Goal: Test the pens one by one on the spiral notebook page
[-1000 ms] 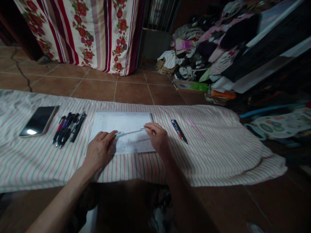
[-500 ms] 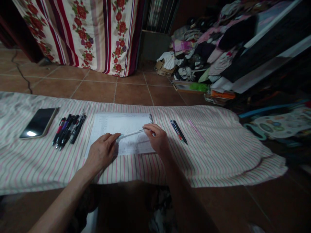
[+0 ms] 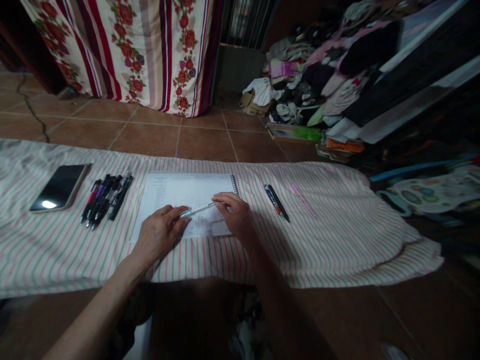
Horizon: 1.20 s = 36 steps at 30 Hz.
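Observation:
A slim whitish pen (image 3: 200, 208) is held between both hands just above a spiral notebook (image 3: 180, 185). My left hand (image 3: 161, 231) is closed, thumb and forefinger pinching the pen's silvery end. My right hand (image 3: 234, 212) pinches its other end, which the fingers partly hide. Under the hands the notebook lies flat, its page marked with faint lines and its spiral on the right side. To the right of my right hand lie two dark pens (image 3: 277, 202) side by side, then a thin pink stick-like item (image 3: 303, 200).
Left of the notebook lies a bunch of several pens (image 3: 107, 200), with a phone (image 3: 60, 187) beyond. Everything rests on a striped cloth (image 3: 345, 225). Behind it are a tiled floor (image 3: 150, 135), a flowered curtain (image 3: 153, 55) and a heap of clothes (image 3: 300, 75).
My right hand has shifted a little left, closer to my left hand. More of the pen's silvery end shows at my left fingertips.

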### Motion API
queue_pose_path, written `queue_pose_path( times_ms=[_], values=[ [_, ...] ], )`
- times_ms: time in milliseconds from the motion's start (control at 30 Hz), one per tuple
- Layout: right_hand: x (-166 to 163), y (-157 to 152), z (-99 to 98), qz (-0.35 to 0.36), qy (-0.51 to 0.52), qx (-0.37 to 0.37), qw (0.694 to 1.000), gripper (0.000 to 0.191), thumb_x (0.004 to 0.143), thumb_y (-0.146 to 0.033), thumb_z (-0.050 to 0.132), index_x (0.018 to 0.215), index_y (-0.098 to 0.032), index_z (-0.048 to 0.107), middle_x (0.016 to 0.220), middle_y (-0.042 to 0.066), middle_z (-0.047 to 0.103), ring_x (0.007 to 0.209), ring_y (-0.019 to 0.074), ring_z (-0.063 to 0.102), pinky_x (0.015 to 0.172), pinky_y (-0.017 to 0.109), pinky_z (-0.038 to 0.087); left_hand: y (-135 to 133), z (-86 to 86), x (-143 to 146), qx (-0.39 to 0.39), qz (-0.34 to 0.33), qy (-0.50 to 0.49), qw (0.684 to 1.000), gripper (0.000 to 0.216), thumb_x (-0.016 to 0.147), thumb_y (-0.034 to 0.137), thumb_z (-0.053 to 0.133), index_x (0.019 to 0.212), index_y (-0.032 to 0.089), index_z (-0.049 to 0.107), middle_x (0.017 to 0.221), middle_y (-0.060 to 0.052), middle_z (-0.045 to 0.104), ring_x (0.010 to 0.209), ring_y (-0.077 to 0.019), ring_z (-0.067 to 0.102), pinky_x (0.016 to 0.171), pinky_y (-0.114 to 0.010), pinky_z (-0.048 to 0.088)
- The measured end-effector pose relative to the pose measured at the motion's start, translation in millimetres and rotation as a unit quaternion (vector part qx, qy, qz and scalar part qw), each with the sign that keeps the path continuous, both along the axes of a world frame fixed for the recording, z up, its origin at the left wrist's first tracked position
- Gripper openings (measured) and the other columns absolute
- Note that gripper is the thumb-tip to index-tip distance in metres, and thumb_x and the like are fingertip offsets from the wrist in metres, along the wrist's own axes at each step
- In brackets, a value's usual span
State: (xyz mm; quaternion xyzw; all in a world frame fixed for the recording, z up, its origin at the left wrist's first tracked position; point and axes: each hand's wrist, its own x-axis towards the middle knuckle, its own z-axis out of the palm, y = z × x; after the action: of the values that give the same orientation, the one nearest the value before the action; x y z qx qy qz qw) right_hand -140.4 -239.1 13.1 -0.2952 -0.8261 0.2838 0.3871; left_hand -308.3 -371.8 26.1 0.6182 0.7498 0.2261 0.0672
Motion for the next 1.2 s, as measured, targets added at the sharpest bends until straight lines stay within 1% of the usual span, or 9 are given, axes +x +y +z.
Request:
queue_pose_path(
  times_ms=[133, 233, 367, 467, 600, 767, 833, 1033, 1200],
  values=[
    [-2.0, -3.4, 0.6, 0.016, -0.012, 0.005, 1.000, 0.017, 0.082, -0.015, 0.053, 0.084, -0.021, 0.069, 0.090, 0.005, 0.069, 0.088, 0.0165, 0.063, 0.082, 0.031, 0.051, 0.8, 3.3, 2.8, -0.037, 0.014, 0.032, 0.999, 0.037, 0.090, 0.044, 0.038, 0.105, 0.023, 0.065, 0.082, -0.003, 0.065, 0.070, -0.0161, 0.062, 0.057, -0.024, 0.041],
    [-2.3, -4.9, 0.8, 0.026, -0.019, 0.022, 0.999, 0.018, 0.082, -0.013, 0.052, 0.084, -0.020, 0.069, 0.088, 0.006, 0.069, 0.087, 0.0170, 0.064, 0.081, 0.031, 0.051, 1.4, 2.2, 2.8, -0.050, 0.013, 0.036, 0.998, 0.037, 0.090, 0.043, 0.038, 0.106, 0.024, 0.064, 0.084, -0.003, 0.066, 0.073, -0.0171, 0.064, 0.059, -0.025, 0.042],
    [-1.8, -4.6, 0.1, 0.026, -0.019, 0.027, 0.999, 0.018, 0.082, -0.013, 0.052, 0.084, -0.020, 0.068, 0.088, 0.006, 0.069, 0.087, 0.0166, 0.063, 0.082, 0.031, 0.051, 1.4, -2.9, -0.2, -0.026, -0.008, -0.003, 1.000, 0.036, 0.090, 0.038, 0.037, 0.112, 0.023, 0.061, 0.089, -0.004, 0.067, 0.079, -0.0174, 0.064, 0.067, -0.026, 0.045],
    [-1.9, -3.9, -0.2, 0.023, -0.016, 0.023, 0.999, 0.018, 0.082, -0.012, 0.052, 0.084, -0.020, 0.068, 0.088, 0.006, 0.069, 0.087, 0.0162, 0.063, 0.082, 0.031, 0.051, 1.2, -4.5, -1.2, -0.007, -0.027, -0.024, 0.999, 0.036, 0.090, 0.034, 0.037, 0.117, 0.022, 0.058, 0.089, -0.004, 0.065, 0.078, -0.0166, 0.063, 0.069, -0.027, 0.047],
    [-2.3, -3.8, 0.2, 0.025, -0.018, 0.021, 0.999, 0.018, 0.082, -0.012, 0.053, 0.083, -0.020, 0.068, 0.087, 0.006, 0.069, 0.086, 0.0162, 0.063, 0.080, 0.030, 0.051, 1.7, -2.4, 0.9, 0.006, -0.035, -0.029, 0.999, 0.033, 0.088, 0.029, 0.038, 0.111, 0.020, 0.060, 0.094, -0.004, 0.063, 0.079, -0.0161, 0.062, 0.071, -0.027, 0.047],
    [-2.2, -4.9, 1.2, 0.034, -0.025, 0.020, 0.999, 0.017, 0.081, -0.012, 0.053, 0.083, -0.019, 0.068, 0.087, 0.006, 0.069, 0.086, 0.0160, 0.063, 0.080, 0.030, 0.051, 3.9, -0.6, 4.0, -0.014, 0.002, 0.007, 1.000, 0.032, 0.088, 0.038, 0.040, 0.105, 0.023, 0.063, 0.088, -0.002, 0.064, 0.069, -0.0151, 0.061, 0.058, -0.025, 0.041],
    [-2.3, -5.4, 1.2, 0.037, -0.024, 0.023, 0.999, 0.017, 0.082, -0.012, 0.053, 0.083, -0.019, 0.068, 0.088, 0.006, 0.069, 0.086, 0.0160, 0.063, 0.081, 0.030, 0.051, 4.6, -0.5, 4.6, -0.017, 0.013, 0.021, 1.000, 0.033, 0.089, 0.041, 0.039, 0.102, 0.024, 0.064, 0.087, -0.002, 0.065, 0.069, -0.0150, 0.061, 0.055, -0.024, 0.038],
    [-3.4, -4.8, 0.1, 0.041, -0.008, 0.025, 0.999, 0.015, 0.081, -0.010, 0.054, 0.082, -0.016, 0.068, 0.086, 0.007, 0.069, 0.085, 0.0160, 0.063, 0.079, 0.029, 0.051, 3.5, 2.0, 5.0, -0.033, 0.031, 0.038, 0.998, 0.032, 0.088, 0.039, 0.039, 0.099, 0.023, 0.065, 0.089, -0.001, 0.066, 0.069, -0.0155, 0.061, 0.054, -0.025, 0.034],
    [-1.4, -0.8, -2.4, 0.028, -0.014, 0.021, 0.999, 0.016, 0.082, -0.012, 0.053, 0.084, -0.019, 0.068, 0.088, 0.005, 0.068, 0.086, 0.0155, 0.063, 0.081, 0.029, 0.050, 1.5, 2.6, 1.9, -0.043, 0.029, 0.038, 0.998, 0.033, 0.089, 0.041, 0.038, 0.099, 0.024, 0.064, 0.090, -0.001, 0.067, 0.072, -0.0172, 0.062, 0.055, -0.026, 0.034]
  ],
)
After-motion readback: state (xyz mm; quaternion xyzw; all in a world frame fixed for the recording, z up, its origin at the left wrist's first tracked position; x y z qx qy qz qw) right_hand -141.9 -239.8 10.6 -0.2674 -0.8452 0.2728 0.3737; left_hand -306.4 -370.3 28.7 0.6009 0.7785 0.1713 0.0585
